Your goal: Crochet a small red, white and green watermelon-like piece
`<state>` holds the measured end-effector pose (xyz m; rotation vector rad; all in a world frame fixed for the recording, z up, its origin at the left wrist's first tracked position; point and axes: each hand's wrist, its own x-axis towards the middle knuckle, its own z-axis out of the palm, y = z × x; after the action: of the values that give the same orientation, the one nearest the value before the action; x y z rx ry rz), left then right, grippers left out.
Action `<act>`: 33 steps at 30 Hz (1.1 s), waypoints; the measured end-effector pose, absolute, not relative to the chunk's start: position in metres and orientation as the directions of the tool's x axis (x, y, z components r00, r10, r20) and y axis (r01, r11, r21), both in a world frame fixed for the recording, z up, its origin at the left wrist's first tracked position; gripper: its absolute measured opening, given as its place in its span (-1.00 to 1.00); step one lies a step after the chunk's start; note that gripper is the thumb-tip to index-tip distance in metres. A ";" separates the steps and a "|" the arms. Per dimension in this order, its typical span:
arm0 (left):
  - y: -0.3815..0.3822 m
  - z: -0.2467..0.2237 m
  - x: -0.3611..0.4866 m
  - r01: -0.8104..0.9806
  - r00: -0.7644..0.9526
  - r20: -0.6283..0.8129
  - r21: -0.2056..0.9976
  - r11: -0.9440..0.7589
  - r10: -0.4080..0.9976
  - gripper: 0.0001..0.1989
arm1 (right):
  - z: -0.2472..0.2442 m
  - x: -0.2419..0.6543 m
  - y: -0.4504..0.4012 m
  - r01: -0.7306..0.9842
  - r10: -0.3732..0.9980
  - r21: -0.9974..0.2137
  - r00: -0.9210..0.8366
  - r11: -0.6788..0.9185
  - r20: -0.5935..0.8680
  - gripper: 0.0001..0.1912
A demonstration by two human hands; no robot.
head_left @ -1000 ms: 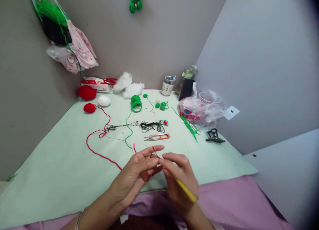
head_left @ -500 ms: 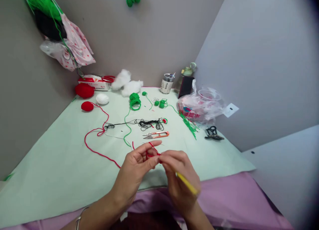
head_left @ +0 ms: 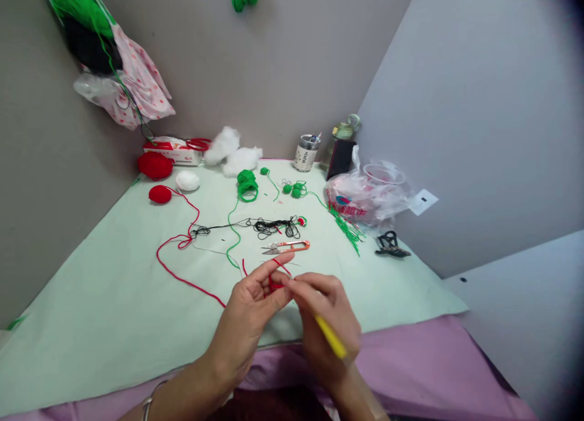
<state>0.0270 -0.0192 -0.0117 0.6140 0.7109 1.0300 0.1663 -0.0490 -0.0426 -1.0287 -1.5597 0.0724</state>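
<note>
My left hand (head_left: pixel 253 308) pinches a small piece of red yarn work, with red yarn (head_left: pixel 283 266) looped over its raised index finger. My right hand (head_left: pixel 326 314) is closed around a crochet hook with a yellow handle (head_left: pixel 331 337), its tip at the red yarn by the left fingertips. Fingers largely hide the worked piece. A red strand (head_left: pixel 189 280) runs from my left hand back across the table to a red yarn ball (head_left: pixel 160 194). Just beyond the hands lie orange-handled thread snips (head_left: pixel 287 247).
Tangled black thread (head_left: pixel 276 227) lies past the snips. Green yarn (head_left: pixel 247 185), a white ball (head_left: pixel 187 180) and white stuffing (head_left: pixel 237 159) sit behind. On the right are a plastic bag (head_left: pixel 365 196), a black claw clip (head_left: pixel 391 244) and a pen holder (head_left: pixel 305 153).
My right hand has shifted slightly left, and the hook's yellow handle has swung left and steeper. The left index finger is a little higher. Objects on the table stay put.
</note>
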 end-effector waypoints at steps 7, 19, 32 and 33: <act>-0.011 -0.015 0.021 -0.553 0.475 -0.338 0.603 0.574 0.813 -0.61 | -0.040 0.172 -0.047 0.246 0.727 -0.794 0.319 0.556 0.608 -0.75; -0.017 -0.018 0.023 -0.425 0.346 -0.157 0.853 0.304 0.925 -0.57 | -0.037 0.161 -0.046 0.090 0.836 -0.877 0.268 0.473 0.479 -0.80; -0.015 -0.010 0.026 -0.481 0.353 -0.210 0.795 0.369 0.912 -0.65 | -0.041 0.157 -0.039 -0.110 0.821 -0.859 0.375 0.501 0.431 -0.85; -0.016 -0.012 0.027 -0.482 0.345 -0.196 0.803 0.352 0.918 -0.64 | -0.040 0.156 -0.039 -0.074 0.804 -0.851 0.379 0.519 0.458 -0.82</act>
<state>0.0266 -0.0161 -0.0116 0.7157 0.7271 1.0164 0.1563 -0.0387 -0.0404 -0.8538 -1.0339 0.6577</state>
